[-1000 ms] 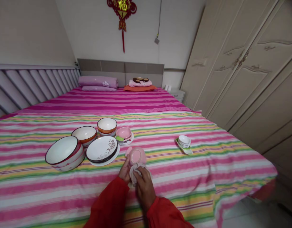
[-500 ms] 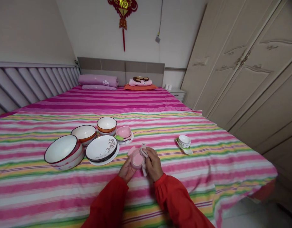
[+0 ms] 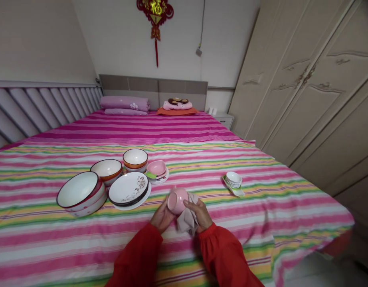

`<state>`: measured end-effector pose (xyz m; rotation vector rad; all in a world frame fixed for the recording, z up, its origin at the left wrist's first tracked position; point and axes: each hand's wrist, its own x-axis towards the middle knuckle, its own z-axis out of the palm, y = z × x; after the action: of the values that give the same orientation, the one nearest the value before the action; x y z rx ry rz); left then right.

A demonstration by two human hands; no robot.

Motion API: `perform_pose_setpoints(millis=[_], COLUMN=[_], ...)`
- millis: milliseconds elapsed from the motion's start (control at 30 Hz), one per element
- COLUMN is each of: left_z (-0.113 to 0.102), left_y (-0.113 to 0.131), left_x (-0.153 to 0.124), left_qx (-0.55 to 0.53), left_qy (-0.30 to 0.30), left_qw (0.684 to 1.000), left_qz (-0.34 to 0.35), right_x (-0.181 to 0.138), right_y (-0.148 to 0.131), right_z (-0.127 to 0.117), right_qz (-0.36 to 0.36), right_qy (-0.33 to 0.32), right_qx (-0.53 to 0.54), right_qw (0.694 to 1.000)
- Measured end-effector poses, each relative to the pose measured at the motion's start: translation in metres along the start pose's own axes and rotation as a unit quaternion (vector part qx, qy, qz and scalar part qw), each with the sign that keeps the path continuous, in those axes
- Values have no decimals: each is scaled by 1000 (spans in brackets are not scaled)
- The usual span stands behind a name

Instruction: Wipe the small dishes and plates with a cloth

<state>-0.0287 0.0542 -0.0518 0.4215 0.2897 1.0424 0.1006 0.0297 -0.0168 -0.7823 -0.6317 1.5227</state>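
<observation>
Above the striped bed cover, a small pink bowl (image 3: 177, 199) is held between both hands, tilted with its base facing left and toward me. My left hand (image 3: 163, 215) is closed round its left side. A pale cloth (image 3: 187, 218) hangs from my right hand (image 3: 201, 213), whose fingers press it against the bowl's right side; the thumb rests on the bowl. Just beyond my hands, another pink bowl (image 3: 156, 168) sits on a small stack of dishes with a green tip showing. Left of my hands lies a stack of dark-rimmed plates (image 3: 127, 187) with a floral pattern.
Farther left stand large red-rimmed bowls (image 3: 79, 193) and two stacks of brown-banded bowls (image 3: 106, 168). To the right, small white bowls (image 3: 233, 179) are stacked on a green-edged dish (image 3: 238, 192). Folded bedding (image 3: 125, 103) lies by the headboard; a wardrobe (image 3: 309, 91) stands at right.
The pink bowl has turned in my hands, from base toward me to its side showing. My right hand has shifted slightly right and down, and more of the cloth hangs below the bowl.
</observation>
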Motion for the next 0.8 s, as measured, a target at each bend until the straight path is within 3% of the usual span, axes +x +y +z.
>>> perform_pose_setpoints(millis=[67,133,200,267,333,367,467,567,800], left_z=[-1,-5,-10,-14,-14,-14,-12,-12,-13], left_y=[-1,-2,-2,-3,-3,-2,-1,-1,-2], left_x=[0,1,1,1,-1,-2,-4,-2,2], left_qx=[-3,-4,-2,-1,1,1,-6,-23,-55], left_qy=[-16,-25,-25,-13,12,27,52,53,50], left_qw=[1000,1000,1000,1000,1000,1000,997,998,997], left_qz=[-4,0,10,15,-1,-16,-52,-27,15], right_x=[3,4,3,-1,-7,-9,-13,-6,7], right_y=[-2,-1,3,9,16,19,26,25,7], right_z=[5,8,10,10,10,10,10,12,17], right_qz=[-61,-151,-250,-323,-357,-362,-360,-367,-336], right_qy=[10,14,-4,-49,-98,-118,-158,-183,-150], right_qx=[-62,-185,-343,-479,-562,-584,-604,-618,-707], right_qw=[996,971,906,815,740,717,693,671,604])
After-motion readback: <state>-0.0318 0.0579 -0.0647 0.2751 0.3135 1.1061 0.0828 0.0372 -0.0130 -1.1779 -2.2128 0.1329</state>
